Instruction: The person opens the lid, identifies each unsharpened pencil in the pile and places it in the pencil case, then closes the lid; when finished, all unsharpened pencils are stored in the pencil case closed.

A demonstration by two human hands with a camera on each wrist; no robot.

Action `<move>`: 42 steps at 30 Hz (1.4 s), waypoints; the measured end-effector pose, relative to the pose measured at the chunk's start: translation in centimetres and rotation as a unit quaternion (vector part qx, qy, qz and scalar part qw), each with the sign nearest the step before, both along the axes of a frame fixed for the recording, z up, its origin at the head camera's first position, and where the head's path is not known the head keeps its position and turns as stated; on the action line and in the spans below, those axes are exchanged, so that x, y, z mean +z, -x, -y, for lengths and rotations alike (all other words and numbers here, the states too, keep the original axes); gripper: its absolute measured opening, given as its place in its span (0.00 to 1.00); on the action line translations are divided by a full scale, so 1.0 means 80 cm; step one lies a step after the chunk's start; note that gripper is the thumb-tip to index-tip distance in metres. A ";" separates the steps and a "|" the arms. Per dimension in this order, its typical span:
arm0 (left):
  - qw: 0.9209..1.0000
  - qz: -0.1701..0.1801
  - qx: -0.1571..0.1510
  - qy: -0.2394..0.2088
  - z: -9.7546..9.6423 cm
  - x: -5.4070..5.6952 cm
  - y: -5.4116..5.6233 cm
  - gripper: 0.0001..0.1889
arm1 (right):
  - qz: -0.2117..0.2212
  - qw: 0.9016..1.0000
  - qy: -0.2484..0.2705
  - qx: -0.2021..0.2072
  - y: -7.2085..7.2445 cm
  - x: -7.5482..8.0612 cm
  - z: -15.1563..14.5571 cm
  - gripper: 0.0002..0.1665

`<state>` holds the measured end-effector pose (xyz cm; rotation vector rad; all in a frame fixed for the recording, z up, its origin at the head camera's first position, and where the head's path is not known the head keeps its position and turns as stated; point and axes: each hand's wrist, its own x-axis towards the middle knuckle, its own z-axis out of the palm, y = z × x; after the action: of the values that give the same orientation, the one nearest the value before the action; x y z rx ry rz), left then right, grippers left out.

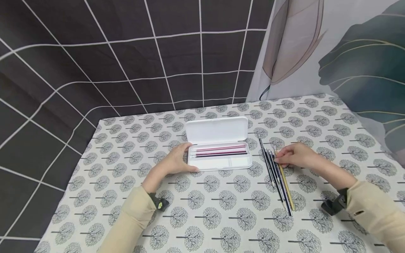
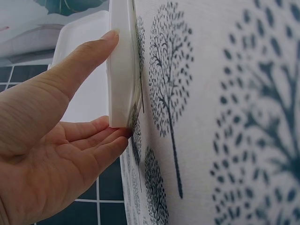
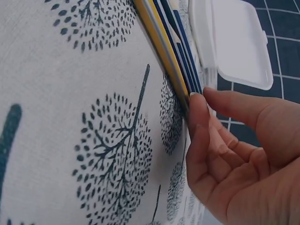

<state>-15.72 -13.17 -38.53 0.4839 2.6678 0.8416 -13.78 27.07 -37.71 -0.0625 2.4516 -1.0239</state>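
A white pencil case (image 1: 215, 163) lies with its lid (image 1: 217, 130) raised, several pink and dark pencils (image 1: 218, 150) inside its rear section. My left hand (image 1: 175, 160) grips the case's left end, thumb on the front side and fingers round the far corner. To the right of the case, several dark pencils (image 1: 271, 168) and a yellow pencil (image 1: 287, 188) lie in a loose bunch on the cloth. At the far end of this bunch, my right hand (image 1: 297, 155) pinches between thumb and forefinger; its fingertips (image 3: 199, 105) partly hide the pencil ends.
A tree-patterned cloth (image 1: 210, 218) covers the table. Behind it hangs a dark curtain with a white grid (image 1: 177, 56), and at the right a leaf-patterned curtain (image 1: 360, 63). Each wrist wears a dark strapped device (image 1: 159, 203).
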 end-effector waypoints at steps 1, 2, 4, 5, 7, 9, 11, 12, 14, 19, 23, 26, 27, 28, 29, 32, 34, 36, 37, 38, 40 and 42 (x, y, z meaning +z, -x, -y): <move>1.000 0.000 0.001 0.000 0.000 0.000 0.000 0.48 | -0.002 1.000 -0.005 0.000 0.000 0.001 0.002 0.25; 1.000 0.000 0.001 0.000 0.000 0.000 0.000 0.48 | -0.008 1.000 -0.012 0.004 0.000 0.002 0.003 0.24; 1.000 -0.001 0.000 -0.001 0.000 0.000 0.000 0.48 | -0.023 0.999 -0.037 0.018 0.000 0.003 0.008 0.23; 1.000 -0.002 0.000 0.000 0.001 0.000 0.000 0.48 | -0.032 0.998 -0.048 0.026 0.001 0.004 0.010 0.22; 1.000 -0.003 -0.001 0.001 0.000 0.001 0.000 0.47 | -0.048 0.995 -0.077 0.040 0.001 0.005 0.016 0.20; 1.000 -0.004 -0.002 0.001 0.000 0.002 0.000 0.47 | -0.057 0.992 -0.098 0.052 0.001 0.006 0.020 0.19; 1.000 -0.003 -0.002 0.002 0.000 0.003 -0.002 0.47 | -0.053 0.992 -0.100 0.059 0.002 0.006 0.023 0.18; 1.000 -0.003 -0.002 0.002 0.000 0.004 -0.002 0.47 | -0.047 0.992 -0.100 0.059 0.003 0.007 0.024 0.18; 1.000 -0.002 -0.003 0.003 0.000 0.004 -0.002 0.47 | -0.034 0.993 -0.091 0.060 0.004 0.007 0.025 0.19; 1.000 -0.001 0.002 0.000 0.000 0.004 -0.001 0.47 | -0.009 0.996 -0.063 0.059 0.009 0.006 0.026 0.19; 1.000 -0.002 0.006 -0.002 0.000 0.005 -0.001 0.47 | 0.018 0.998 -0.028 0.044 0.011 0.003 0.026 0.18; 1.000 0.000 0.005 -0.001 0.000 0.006 -0.003 0.47 | 0.044 0.998 0.001 0.035 0.011 0.001 0.025 0.17; 1.000 0.001 0.004 -0.003 -0.001 0.006 -0.003 0.47 | 0.050 0.998 0.009 0.036 0.011 0.002 0.023 0.18; 1.000 0.002 0.002 -0.004 -0.001 0.006 -0.003 0.47 | 0.055 0.998 0.015 0.036 0.011 0.002 0.021 0.18; 1.000 0.003 0.002 -0.005 -0.001 0.006 -0.004 0.47 | 0.059 0.997 0.023 0.039 0.011 0.003 0.019 0.18; 1.000 0.005 0.001 -0.008 -0.002 0.006 -0.003 0.47 | 0.065 0.995 0.048 0.049 0.013 0.008 0.009 0.17; 1.000 0.005 0.001 -0.008 -0.002 0.005 -0.003 0.47 | 0.066 0.995 0.063 0.050 0.016 0.014 0.001 0.18; 1.000 0.004 0.001 -0.006 -0.001 0.005 -0.002 0.47 | 0.053 0.994 0.077 0.050 0.020 0.021 -0.007 0.19; 1.000 0.004 0.000 -0.005 -0.001 0.004 -0.002 0.47 | 0.041 0.995 0.079 0.047 0.022 0.026 -0.010 0.20; 1.000 0.003 0.000 -0.005 -0.001 0.004 -0.002 0.47 | 0.026 0.995 0.083 0.043 0.025 0.030 -0.013 0.21; 1.000 0.002 -0.001 -0.005 0.000 0.003 -0.001 0.47 | -0.013 0.995 0.089 0.030 0.030 0.038 -0.017 0.22; 1.000 0.002 -0.002 -0.007 0.000 0.003 0.000 0.47 | -0.054 0.994 0.095 0.011 0.035 0.047 -0.016 0.22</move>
<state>-15.69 -13.20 -38.31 0.4914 2.6587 0.8588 -16.62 28.36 -33.97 -0.2138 2.4357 -1.2721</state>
